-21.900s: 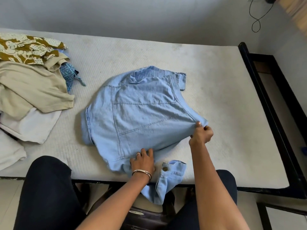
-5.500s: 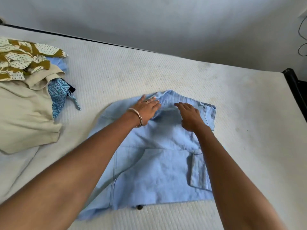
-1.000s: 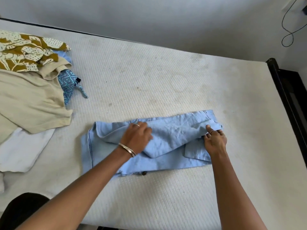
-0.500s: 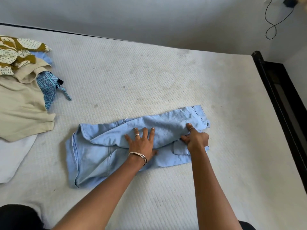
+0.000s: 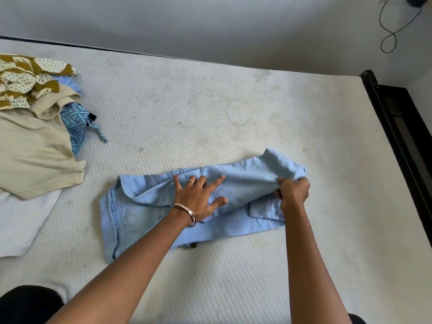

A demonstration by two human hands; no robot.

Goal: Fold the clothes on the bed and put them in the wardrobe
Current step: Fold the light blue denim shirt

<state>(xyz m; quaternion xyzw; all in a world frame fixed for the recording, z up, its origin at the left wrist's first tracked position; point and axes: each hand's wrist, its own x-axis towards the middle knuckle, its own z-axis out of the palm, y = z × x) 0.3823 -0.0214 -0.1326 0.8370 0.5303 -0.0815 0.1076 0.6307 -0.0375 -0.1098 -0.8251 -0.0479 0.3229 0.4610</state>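
A light-blue denim shirt [image 5: 233, 197], folded into a long band, lies near the bed's [image 5: 210, 113] front edge. The left hand [image 5: 198, 197] presses it flat, fingers spread; the right hand [image 5: 293, 191] pinches its right end – fingertips partly hidden. Unfolded clothes [image 5: 35, 148] at the left edge are cut off.

beige garment [image 5: 35, 155] cut off left, cable [image 5: 392, 26] cropped above

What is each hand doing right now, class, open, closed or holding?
Left hand: open, fingers spread flat, pressing on the denim shirt.
Right hand: closed, pinching the shirt's right end.
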